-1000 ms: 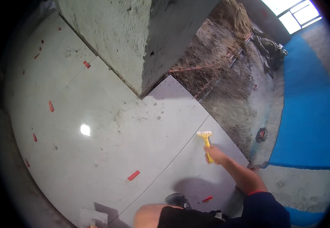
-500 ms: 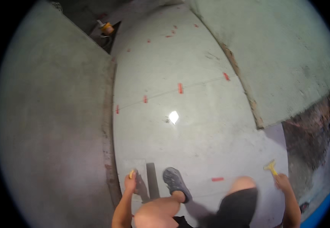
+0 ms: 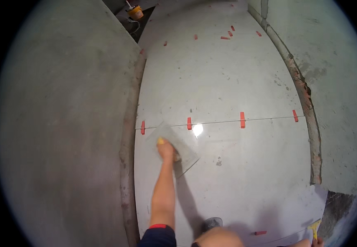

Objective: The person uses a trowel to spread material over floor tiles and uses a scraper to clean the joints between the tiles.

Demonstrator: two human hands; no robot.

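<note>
My left hand [image 3: 166,150] grips the yellow-tipped handle of a flat grey rectangular trowel [image 3: 185,164], held over the large pale tile [image 3: 227,160] just below a joint lined with red wedge spacers [image 3: 242,119]. At the lower right, my right hand [image 3: 317,243] holds a yellow scraper [image 3: 314,227] near the tile's right edge. A loose red wedge [image 3: 260,233] lies to the left of the scraper. My knee and part of a grey shoe [image 3: 211,223] show at the bottom.
Concrete walls [image 3: 59,115] rise on both sides of the tiles. At the far left end stands an orange bucket [image 3: 135,12] beside a dark gap. More red wedges [image 3: 225,37] lie on the farther tile. Rough ground [image 3: 337,206] shows at the lower right.
The view has swung from the corner onto the tiled strip. My left hand has moved the trowel up the tile toward the joint. My right hand with the scraper now sits low at the right.
</note>
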